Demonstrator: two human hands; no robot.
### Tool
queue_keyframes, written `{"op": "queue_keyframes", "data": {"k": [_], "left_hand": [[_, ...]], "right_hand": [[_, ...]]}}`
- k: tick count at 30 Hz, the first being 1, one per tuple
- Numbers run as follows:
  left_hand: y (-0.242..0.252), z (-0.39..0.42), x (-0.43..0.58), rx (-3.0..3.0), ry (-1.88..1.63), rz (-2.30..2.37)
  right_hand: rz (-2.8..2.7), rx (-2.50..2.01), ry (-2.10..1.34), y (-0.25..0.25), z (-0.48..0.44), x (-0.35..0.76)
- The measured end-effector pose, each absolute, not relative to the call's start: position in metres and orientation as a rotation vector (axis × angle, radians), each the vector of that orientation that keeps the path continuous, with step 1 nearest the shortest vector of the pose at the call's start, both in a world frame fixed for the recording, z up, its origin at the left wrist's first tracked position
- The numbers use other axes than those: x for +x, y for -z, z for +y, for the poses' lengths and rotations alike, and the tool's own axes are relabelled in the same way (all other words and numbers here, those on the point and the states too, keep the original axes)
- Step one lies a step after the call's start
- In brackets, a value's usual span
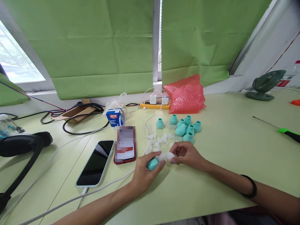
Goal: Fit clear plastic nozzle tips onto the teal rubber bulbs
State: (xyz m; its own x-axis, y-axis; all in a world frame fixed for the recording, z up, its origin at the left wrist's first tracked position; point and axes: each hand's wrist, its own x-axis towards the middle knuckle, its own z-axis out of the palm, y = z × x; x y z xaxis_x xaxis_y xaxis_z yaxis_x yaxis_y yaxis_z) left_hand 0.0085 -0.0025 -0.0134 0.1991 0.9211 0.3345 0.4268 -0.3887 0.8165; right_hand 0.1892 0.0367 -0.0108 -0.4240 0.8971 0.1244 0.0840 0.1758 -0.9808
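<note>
My left hand (144, 175) is closed around a small teal bulb-shaped piece (152, 163) with a clear tube (161, 157) at its upper right end. In my right hand (187, 156), thumb and fingertips pinch a small white translucent cap (170, 156), right at the end of the tube. Whether cap and tube touch I cannot tell. Just beyond the hands lie several loose translucent white parts (164, 138). Behind them and to the right stand several teal bulb-shaped pieces (173, 119) with round openings; one teal piece (181, 130) lies tilted among them.
Left of my hands are a phone in a red case (125, 156) and a phone with a cable (96, 165). Further back are a blue milk drink carton (115, 117), a yellow power strip (150, 105) and a red bubble-wrap bag (186, 98). A screwdriver (280, 129) lies right.
</note>
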Motion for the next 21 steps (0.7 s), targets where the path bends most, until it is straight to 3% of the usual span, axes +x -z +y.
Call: {"op": "queue_keyframes", "data": {"k": [4,12,21], "left_hand": [[0.014,-0.002,0.010,1.953,-1.129,1.204],[0.016,-0.002,0.010,2.218,-1.083,1.181],[0.019,-0.005,0.009,2.367,-0.997,1.191]], "right_hand": [[-1.567,-0.960,-1.289,0.013,0.033,0.192],[-1.882,-0.810,-1.009,0.001,0.031,0.197],[-2.087,-0.838,-1.105,0.000,0.033,0.206]]}}
